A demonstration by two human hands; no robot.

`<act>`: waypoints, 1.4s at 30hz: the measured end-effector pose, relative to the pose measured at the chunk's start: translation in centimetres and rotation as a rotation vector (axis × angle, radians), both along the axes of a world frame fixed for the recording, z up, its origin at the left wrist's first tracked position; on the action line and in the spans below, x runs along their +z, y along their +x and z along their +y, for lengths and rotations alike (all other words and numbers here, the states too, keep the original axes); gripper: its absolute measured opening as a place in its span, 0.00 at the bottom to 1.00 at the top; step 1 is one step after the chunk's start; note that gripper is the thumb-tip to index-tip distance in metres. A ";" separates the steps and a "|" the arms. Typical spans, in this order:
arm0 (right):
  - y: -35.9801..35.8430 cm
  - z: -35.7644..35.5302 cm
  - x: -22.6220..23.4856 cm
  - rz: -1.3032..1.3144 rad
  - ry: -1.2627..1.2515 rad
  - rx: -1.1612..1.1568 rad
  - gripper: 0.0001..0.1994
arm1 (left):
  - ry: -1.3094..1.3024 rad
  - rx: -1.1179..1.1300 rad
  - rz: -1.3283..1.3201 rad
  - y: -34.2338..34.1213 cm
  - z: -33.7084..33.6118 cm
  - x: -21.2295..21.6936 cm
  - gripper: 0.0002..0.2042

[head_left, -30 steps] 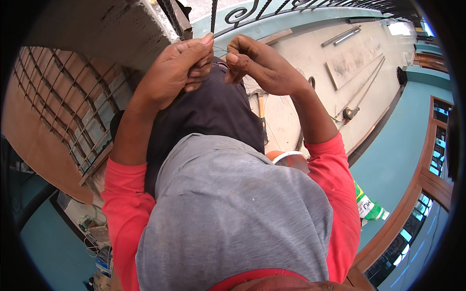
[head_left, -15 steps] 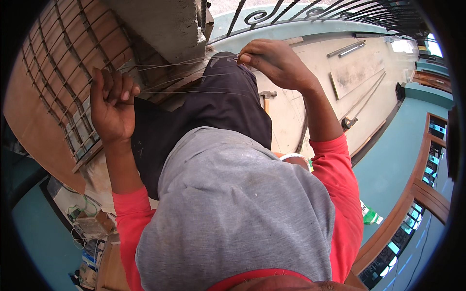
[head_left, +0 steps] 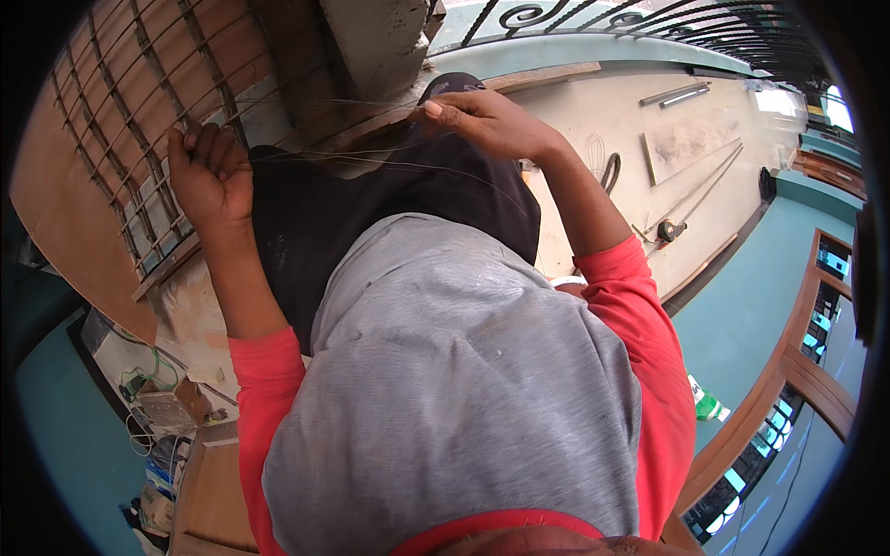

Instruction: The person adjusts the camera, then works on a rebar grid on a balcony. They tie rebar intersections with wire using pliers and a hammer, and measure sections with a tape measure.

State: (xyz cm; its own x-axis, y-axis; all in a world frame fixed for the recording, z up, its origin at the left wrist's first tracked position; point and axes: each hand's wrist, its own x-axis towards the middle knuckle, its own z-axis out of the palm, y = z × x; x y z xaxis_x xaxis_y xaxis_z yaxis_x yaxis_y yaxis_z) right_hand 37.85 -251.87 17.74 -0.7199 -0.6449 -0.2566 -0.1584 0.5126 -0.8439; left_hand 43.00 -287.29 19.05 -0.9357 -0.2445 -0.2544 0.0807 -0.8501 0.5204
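Note:
Several thin strands of wire [head_left: 399,165] run between my hands above my dark trousers, some bowed and slack. My left hand [head_left: 211,176] is raised beside a metal bar grid, its fingers curled in; the strands reach toward its fingers, and I take them to be gripped there. Across my lap, my right hand [head_left: 496,120] pinches the strands' other side between thumb and fingers. The exact grip of both hands is partly hidden by the fingers. The grid [head_left: 139,125] of crossed rods stands close behind my left hand.
A concrete post [head_left: 371,46] rises ahead beside a wrought-iron railing [head_left: 575,18]. On the floor at right lie a flat board [head_left: 686,148], metal tubes [head_left: 684,95], long rods and a tape measure [head_left: 667,231]. Cords and boxes [head_left: 171,403] sit at lower left.
My right hand has moved left, closer to my left hand, and the strands sag more. My left fingers have curled tighter. The hammer beside my knee is now mostly hidden.

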 end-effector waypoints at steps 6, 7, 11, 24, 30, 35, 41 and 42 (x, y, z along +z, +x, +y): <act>0.3 -1.3 0.5 -0.481 0.057 0.118 0.38 | -0.097 0.055 -0.183 0.2 -1.5 -2.3 0.18; 0.5 -1.6 0.8 -0.521 0.068 0.132 0.39 | -0.137 0.071 -0.207 0.4 -1.6 -2.6 0.18; 0.1 -3.0 0.7 -0.594 0.112 0.181 0.40 | -0.230 0.108 -0.221 0.5 -2.6 -3.1 0.18; 1.2 -6.7 1.4 -0.469 0.144 0.283 0.29 | -0.026 0.131 -0.039 2.4 -5.3 -4.0 0.18; 0.6 -7.5 0.3 -0.333 -0.043 0.418 0.24 | -0.125 0.102 0.161 2.1 -6.1 0.0 0.17; -0.3 -9.5 3.0 -0.236 -0.124 0.348 0.25 | -0.276 0.111 0.438 2.7 -8.8 7.0 0.16; -0.7 -12.9 4.7 0.762 -0.152 -0.042 0.26 | -0.921 0.506 0.683 6.2 -11.0 16.5 0.20; -0.7 -13.5 5.0 0.751 -0.205 -0.075 0.26 | -1.093 0.704 0.579 6.7 -9.5 17.8 0.21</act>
State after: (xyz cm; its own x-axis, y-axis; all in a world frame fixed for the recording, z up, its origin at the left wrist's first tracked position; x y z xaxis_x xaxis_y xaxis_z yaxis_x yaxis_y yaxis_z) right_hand 37.17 -265.36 22.76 -0.6972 -0.5695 0.4354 -0.6955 0.3904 -0.6032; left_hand 49.72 -296.79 36.85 -0.4438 -0.5157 0.7329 0.7353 0.2578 0.6267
